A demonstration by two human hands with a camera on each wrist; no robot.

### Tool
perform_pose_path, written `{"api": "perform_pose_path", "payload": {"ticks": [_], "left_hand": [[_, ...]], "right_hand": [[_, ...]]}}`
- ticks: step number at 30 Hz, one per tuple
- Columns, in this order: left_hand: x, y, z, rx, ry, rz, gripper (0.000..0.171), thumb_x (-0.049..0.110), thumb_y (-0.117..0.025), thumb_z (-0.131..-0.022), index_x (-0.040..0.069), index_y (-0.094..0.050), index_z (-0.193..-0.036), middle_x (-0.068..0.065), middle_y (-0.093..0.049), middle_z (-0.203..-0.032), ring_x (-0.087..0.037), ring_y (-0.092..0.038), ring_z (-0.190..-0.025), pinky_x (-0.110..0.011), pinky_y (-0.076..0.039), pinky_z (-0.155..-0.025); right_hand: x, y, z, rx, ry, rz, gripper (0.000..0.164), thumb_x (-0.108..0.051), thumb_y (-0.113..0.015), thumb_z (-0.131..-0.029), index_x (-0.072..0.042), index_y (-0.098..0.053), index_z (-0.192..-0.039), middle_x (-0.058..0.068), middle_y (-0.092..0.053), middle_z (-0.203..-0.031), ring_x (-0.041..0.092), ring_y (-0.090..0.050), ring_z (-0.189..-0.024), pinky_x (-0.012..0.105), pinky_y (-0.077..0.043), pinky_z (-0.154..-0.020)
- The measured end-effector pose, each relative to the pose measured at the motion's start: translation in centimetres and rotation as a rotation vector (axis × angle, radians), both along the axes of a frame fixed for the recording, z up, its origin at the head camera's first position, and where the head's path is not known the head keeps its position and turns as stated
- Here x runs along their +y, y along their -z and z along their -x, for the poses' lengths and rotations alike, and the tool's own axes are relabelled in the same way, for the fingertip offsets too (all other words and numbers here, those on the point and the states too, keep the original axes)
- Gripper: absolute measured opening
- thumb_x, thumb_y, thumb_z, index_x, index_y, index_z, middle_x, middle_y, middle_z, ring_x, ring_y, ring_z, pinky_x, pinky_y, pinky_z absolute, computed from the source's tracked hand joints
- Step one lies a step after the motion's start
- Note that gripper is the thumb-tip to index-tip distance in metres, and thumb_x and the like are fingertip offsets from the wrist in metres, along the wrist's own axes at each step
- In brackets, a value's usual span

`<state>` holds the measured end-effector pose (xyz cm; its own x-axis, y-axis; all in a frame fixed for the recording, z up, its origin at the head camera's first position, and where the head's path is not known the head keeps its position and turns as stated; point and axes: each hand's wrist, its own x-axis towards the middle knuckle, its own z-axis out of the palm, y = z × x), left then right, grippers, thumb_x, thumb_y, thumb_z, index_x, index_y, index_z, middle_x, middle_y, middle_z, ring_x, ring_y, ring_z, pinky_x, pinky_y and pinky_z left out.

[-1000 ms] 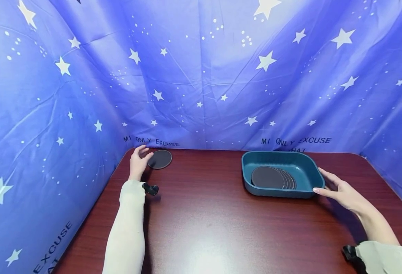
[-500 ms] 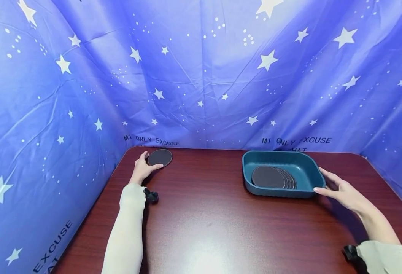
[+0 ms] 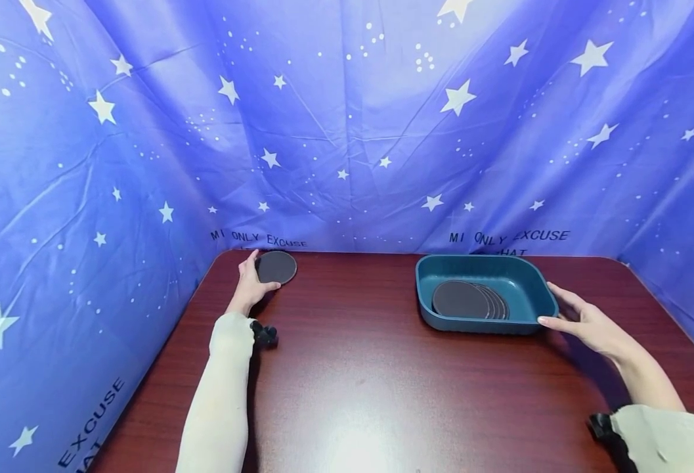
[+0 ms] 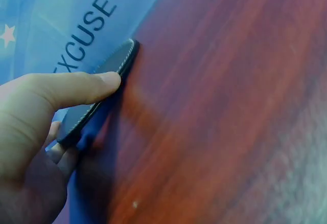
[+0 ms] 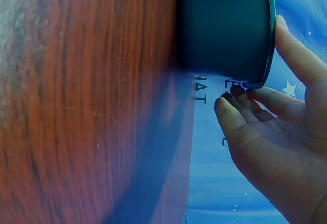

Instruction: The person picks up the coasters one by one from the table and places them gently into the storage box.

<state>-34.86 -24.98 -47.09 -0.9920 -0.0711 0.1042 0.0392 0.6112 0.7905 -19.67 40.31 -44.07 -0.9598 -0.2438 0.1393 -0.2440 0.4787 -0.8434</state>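
At the far left of the table, my left hand point(image 3: 249, 287) pinches a round black coaster point(image 3: 277, 268) by its near-left side. In the left wrist view, the thumb point(image 4: 104, 83) presses the stitched edge of the tilted coaster point(image 4: 82, 114), with fingers underneath and a shadow on the table. My right hand point(image 3: 595, 328) holds the right end of a teal rectangular basin point(image 3: 482, 325), thumb at the near corner of the rim. Inside the basin, several black coasters point(image 3: 461, 300) lie fanned toward the left. The right wrist view shows the thumb and fingertips at the basin's rim point(image 5: 271, 24).
The dark red wooden table point(image 3: 347, 368) has a glossy patch of reflected light near the front. A blue curtain point(image 3: 347, 131) with white stars hangs along its back and sides, close behind the coaster and basin. Black straps point(image 3: 264, 335) circle the wrists.
My left hand came in from beside the coaster, closed thumb and fingers on its edge, and the coaster has shifted slightly. The right hand stays at the basin. The head view tilted slightly.
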Motion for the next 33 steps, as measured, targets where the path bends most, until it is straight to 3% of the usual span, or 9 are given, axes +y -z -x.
{"api": "perform_pose_path", "payload": {"ticks": [3, 5, 9, 12, 15, 20, 26, 33], "left_hand": [[0.2, -0.3, 0.0, 0.035, -0.036, -0.086, 0.097, -0.007, -0.073, -0.079, 0.003, -0.017, -0.157, -0.029, -0.022, -0.153, -0.041, -0.029, -0.142, -0.047, -0.025, -0.121], [0.2, -0.5, 0.0, 0.037, -0.072, -0.154, 0.091, -0.011, -0.069, -0.081, 0.002, -0.02, -0.156, -0.029, -0.029, -0.152, -0.04, -0.038, -0.137, -0.039, -0.036, -0.114], [0.4, -1.1, -0.2, 0.024, -0.123, -0.306, 0.075, -0.014, -0.063, -0.086, 0.001, -0.031, -0.153, -0.027, -0.043, -0.149, -0.029, -0.059, -0.114, -0.016, -0.051, -0.08], [0.5, -1.6, -0.4, 0.01, -0.138, -0.403, 0.068, -0.014, -0.06, -0.088, 0.001, -0.038, -0.151, -0.026, -0.048, -0.146, -0.01, -0.064, -0.09, -0.01, -0.052, -0.064], [0.7, -2.0, -0.5, -0.007, -0.133, -0.512, 0.067, -0.015, -0.058, -0.089, 0.002, -0.038, -0.151, -0.025, -0.047, -0.147, 0.005, -0.058, -0.076, -0.012, -0.055, -0.063], [1.4, -3.0, -0.4, -0.003, -0.088, -0.629, 0.066, -0.013, -0.057, -0.091, 0.004, -0.038, -0.152, -0.023, -0.047, -0.144, 0.008, -0.06, -0.075, -0.014, -0.057, -0.065], [3.2, -4.4, -0.6, -0.001, -0.024, -0.66, 0.064, -0.011, -0.057, -0.093, 0.006, -0.039, -0.152, -0.019, -0.049, -0.138, 0.006, -0.062, -0.077, -0.014, -0.057, -0.066], [7.8, -5.3, -0.7, -0.028, 0.087, -0.703, 0.062, -0.011, -0.054, -0.094, 0.006, -0.04, -0.151, -0.021, -0.048, -0.145, 0.002, -0.062, -0.077, -0.016, -0.057, -0.066]], "right_hand": [[-0.1, 0.1, 0.0, 0.0, -0.008, 0.026, 0.075, 0.0, -0.061, -0.095, 0.009, -0.016, -0.155, -0.034, -0.038, -0.134, -0.029, -0.04, -0.111, -0.002, -0.041, -0.087], [-0.1, 0.2, 0.0, 0.004, -0.012, 0.036, 0.075, 0.0, -0.061, -0.095, 0.009, -0.017, -0.154, -0.034, -0.039, -0.134, -0.028, -0.041, -0.111, -0.002, -0.041, -0.087], [-0.4, 0.3, 0.0, 0.008, -0.015, 0.052, 0.075, 0.001, -0.062, -0.094, 0.01, -0.018, -0.154, -0.034, -0.039, -0.134, -0.027, -0.043, -0.112, -0.002, -0.042, -0.088], [-0.5, 0.4, -0.2, 0.002, -0.014, 0.051, 0.075, 0.0, -0.062, -0.094, 0.011, -0.017, -0.154, -0.034, -0.039, -0.134, -0.027, -0.042, -0.112, -0.002, -0.041, -0.088], [-0.5, 0.4, -0.2, -0.011, -0.003, 0.037, 0.075, -0.001, -0.063, -0.095, 0.012, -0.017, -0.153, -0.033, -0.038, -0.135, -0.028, -0.041, -0.111, -0.001, -0.042, -0.087], [-0.6, 0.0, 0.1, -0.026, 0.013, 0.002, 0.076, -0.005, -0.063, -0.096, 0.011, -0.017, -0.154, -0.023, -0.037, -0.143, -0.03, -0.039, -0.11, -0.002, -0.041, -0.087], [-0.6, -0.2, 0.1, -0.024, 0.02, -0.021, 0.076, -0.007, -0.064, -0.096, 0.012, -0.018, -0.153, -0.017, -0.038, -0.145, -0.03, -0.037, -0.11, -0.002, -0.039, -0.087], [-0.1, -0.4, -0.1, -0.012, 0.035, -0.06, 0.076, -0.007, -0.065, -0.095, 0.012, -0.019, -0.153, -0.016, -0.038, -0.146, -0.031, -0.037, -0.109, -0.003, -0.039, -0.087]]}}
